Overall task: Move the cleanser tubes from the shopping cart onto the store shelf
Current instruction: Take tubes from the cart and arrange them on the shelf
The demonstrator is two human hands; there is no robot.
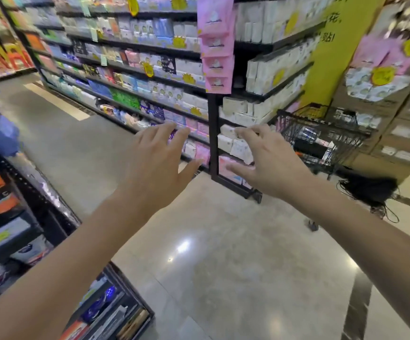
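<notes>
Both my arms reach forward over the aisle floor. My left hand (157,163) is spread with straight fingers and holds nothing. My right hand (270,163) is also spread and empty. A black wire shopping cart (321,133) stands to the right, beyond my right hand, with packaged goods inside; I cannot make out cleanser tubes in it because the picture is blurred. A long store shelf (135,77) full of packaged goods runs from the far left toward the middle. Neither hand touches the cart or the shelf.
The shelf's end unit (260,104) holds white packs, with pink packets (216,45) hanging on its corner. A yellow pillar (331,57) and stacked cardboard boxes (395,133) stand at the right. A low dark shelf (39,217) runs along my left. Shiny floor (223,266) lies ahead.
</notes>
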